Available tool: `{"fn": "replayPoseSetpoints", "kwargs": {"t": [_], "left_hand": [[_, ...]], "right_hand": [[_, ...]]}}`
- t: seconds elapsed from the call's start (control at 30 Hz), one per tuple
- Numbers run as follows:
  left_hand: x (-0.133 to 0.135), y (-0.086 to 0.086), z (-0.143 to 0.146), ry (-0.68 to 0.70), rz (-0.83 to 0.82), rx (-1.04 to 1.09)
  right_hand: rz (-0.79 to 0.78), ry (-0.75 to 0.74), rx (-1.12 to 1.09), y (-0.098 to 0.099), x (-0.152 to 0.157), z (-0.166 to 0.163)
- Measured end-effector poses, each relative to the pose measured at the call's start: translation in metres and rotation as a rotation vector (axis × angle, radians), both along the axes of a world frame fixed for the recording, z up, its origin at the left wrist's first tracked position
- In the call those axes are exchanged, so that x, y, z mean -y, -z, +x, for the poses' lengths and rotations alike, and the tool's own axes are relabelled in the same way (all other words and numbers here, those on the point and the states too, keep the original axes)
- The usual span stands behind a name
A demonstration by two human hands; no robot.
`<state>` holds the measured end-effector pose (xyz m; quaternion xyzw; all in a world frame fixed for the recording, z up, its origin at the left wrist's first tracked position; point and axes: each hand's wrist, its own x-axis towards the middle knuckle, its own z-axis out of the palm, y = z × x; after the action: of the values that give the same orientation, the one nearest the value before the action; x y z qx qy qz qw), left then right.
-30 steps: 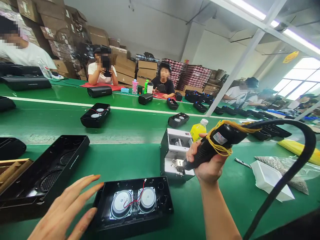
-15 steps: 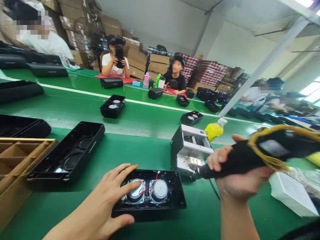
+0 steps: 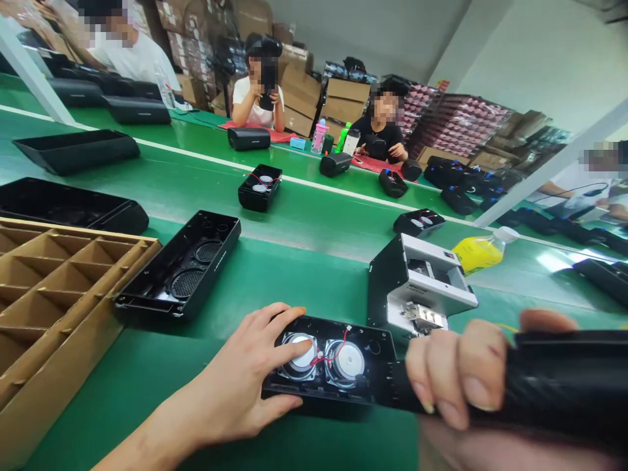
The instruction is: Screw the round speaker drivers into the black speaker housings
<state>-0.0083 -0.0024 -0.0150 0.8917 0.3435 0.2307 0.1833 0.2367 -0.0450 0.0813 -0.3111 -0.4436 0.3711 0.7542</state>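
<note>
My left hand (image 3: 245, 373) spans the left end of a black speaker housing (image 3: 375, 340) lying on the green bench. Its thumb is on the near side, one finger rests on the left speaker driver (image 3: 300, 347), and other fingers reach the far edge. Beside it sits a second round silver driver (image 3: 349, 360), with a thin red wire between the two. My right hand (image 3: 461, 366) is closed round a black electric screwdriver (image 3: 564, 379), held sideways. The tool's narrow end overlaps the housing's right end; whether it touches is unclear.
A white-and-black screw feeder (image 3: 426, 281) stands behind the housing, with a yellow bottle (image 3: 483, 252) behind it. An open black housing (image 3: 189, 265) lies at left beside a divided cardboard box (image 3: 53, 288). Several housings line the bench; co-workers (image 3: 258, 85) sit across.
My right hand has brought the screwdriver from the screw feeder leftward to the housing's right end. The left hand keeps its place on the housing. The view has shifted.
</note>
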Motion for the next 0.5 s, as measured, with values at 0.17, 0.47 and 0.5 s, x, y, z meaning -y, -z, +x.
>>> {"fn": "replayPoseSetpoints", "kwargs": {"t": [0.17, 0.47, 0.5], "left_hand": [[0.000, 0.001, 0.000, 0.016, -0.002, 0.014], [-0.001, 0.001, 0.002, 0.028, 0.001, 0.012], [-0.001, 0.000, 0.002, 0.028, 0.000, 0.009]], "right_hand": [[0.071, -0.083, -0.045, 0.031, -0.015, -0.022], [0.023, -0.135, -0.038, 0.048, -0.019, -0.021], [0.015, -0.131, -0.042, 0.048, -0.019, -0.022]]}}
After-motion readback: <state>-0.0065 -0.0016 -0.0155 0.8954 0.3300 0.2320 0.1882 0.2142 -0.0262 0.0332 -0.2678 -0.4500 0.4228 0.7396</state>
